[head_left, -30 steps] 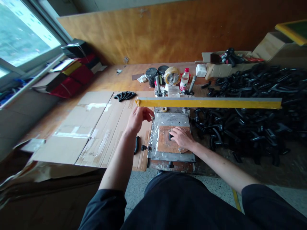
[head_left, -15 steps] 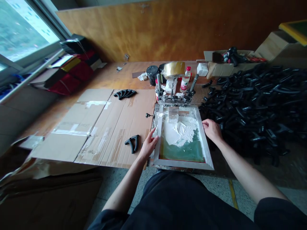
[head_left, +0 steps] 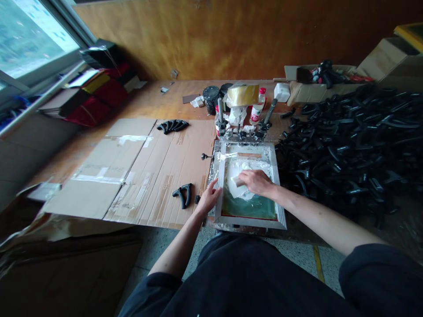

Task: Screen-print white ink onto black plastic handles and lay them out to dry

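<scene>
A screen-printing frame [head_left: 280, 218] lies flat before me, its green mesh [head_left: 247, 208] partly covered in thick white ink [head_left: 255, 164]. My right hand [head_left: 259, 182] is over the mesh, closed around a pale flat squeegee [head_left: 238, 181] that sits in the ink; the fingers hide part of it. My left hand [head_left: 210, 197] rests against the frame's left side, thumb and forefinger stretched apart. Left of it, a pair of black curved plastic parts [head_left: 183, 196] stands on cardboard [head_left: 148, 185].
Behind the frame are a metal hinge clamp [head_left: 243, 133], a roll of tape [head_left: 243, 94], a red-capped bottle [head_left: 257, 108] and a black tub [head_left: 210, 99]. A large heap of black parts [head_left: 346, 141] fills the right side. More black parts [head_left: 172, 126] line up on the cardboard's far side.
My right hand has left the frame's right edge and moved left onto the mesh, taking hold of the squeegee that lay on it. My left hand stays at the left edge.
</scene>
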A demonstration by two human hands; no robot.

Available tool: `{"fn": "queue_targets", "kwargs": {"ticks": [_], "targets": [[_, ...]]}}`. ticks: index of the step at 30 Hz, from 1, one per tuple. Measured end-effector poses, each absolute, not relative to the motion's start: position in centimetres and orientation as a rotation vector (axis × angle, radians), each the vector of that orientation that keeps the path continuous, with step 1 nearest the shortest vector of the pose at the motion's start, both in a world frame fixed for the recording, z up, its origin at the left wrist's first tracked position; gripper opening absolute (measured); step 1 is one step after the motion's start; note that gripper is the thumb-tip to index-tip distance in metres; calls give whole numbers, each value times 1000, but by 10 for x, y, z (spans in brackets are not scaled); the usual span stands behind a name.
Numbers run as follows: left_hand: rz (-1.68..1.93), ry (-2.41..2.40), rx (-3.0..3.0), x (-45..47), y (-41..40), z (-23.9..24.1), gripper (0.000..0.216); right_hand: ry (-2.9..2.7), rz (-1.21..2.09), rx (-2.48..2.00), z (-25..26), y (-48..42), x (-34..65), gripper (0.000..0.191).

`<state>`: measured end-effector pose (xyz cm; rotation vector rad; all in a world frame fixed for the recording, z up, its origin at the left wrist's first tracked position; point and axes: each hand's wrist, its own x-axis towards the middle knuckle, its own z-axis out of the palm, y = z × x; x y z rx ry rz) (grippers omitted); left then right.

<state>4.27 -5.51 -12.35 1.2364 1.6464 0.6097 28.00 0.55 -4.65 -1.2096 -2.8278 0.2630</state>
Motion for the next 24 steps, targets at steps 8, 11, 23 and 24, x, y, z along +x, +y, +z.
{"fn": "queue_targets", "kwargs": {"ticks": [8,11,23,24], "targets": [[635,1607,1214,43,-56,-121,62,-2819,449,-1056,-40,-1,295,22],[668,1579,1193,43,-58,-116,65,-2685,355,-1107,-54,-10,292,32],[818,1420,1052,43,-59,-59,71,-2375,328,-1395,-4,66,285,55],[859,1384,1021,44,-58,-47,68,-2306,319,-1421,2,78,296,53]]}}
